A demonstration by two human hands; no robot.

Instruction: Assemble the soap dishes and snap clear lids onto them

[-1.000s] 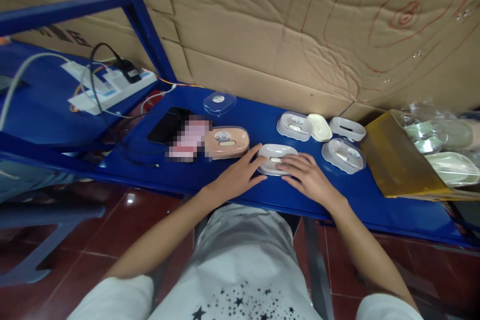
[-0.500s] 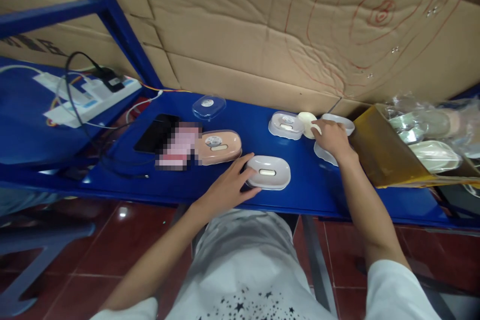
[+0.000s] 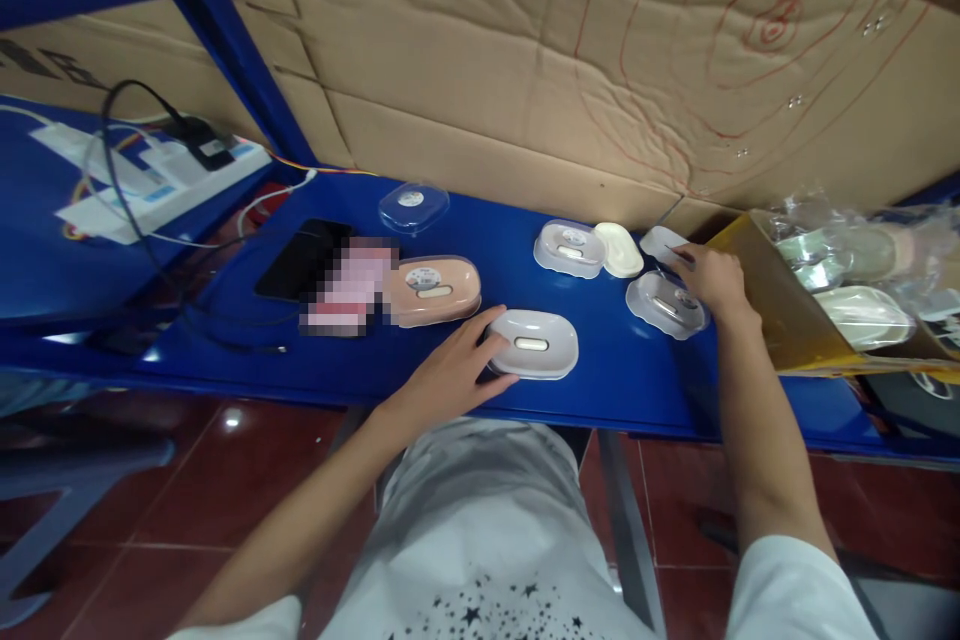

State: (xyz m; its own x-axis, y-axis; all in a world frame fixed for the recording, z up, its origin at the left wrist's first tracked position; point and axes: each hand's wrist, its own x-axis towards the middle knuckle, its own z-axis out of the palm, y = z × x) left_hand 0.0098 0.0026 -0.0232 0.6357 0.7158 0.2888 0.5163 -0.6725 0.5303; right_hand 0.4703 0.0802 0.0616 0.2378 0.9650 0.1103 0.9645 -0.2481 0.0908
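Note:
My left hand (image 3: pixel 471 360) grips the left end of a glossy white oval soap dish (image 3: pixel 551 330) near the table's front edge, fingers behind and thumb in front. A pale slot-shaped bar sits in its middle. At the back right my right hand (image 3: pixel 712 275) has its fingertips on the right end of another whitish dish (image 3: pixel 660 242); its fingers partly hide that dish. Just in front of this hand lies a greyish soap dish with a clear, stickered lid (image 3: pixel 666 305). To its left are a cream oval piece (image 3: pixel 618 250) and another lidded whitish soap dish (image 3: pixel 568 250).
A pink soap dish with a sticker (image 3: pixel 433 292) stands left of my left hand, beside a black phone (image 3: pixel 304 260). A clear lid (image 3: pixel 414 208) lies behind. At right, a cardboard box (image 3: pixel 780 305) holds wrapped pieces. A power strip (image 3: pixel 165 185) with cables is at left.
My right hand has moved right, from the cream piece to the whitish dish at the back, uncovering the lidded greyish dish. My left hand stays on its soap dish.

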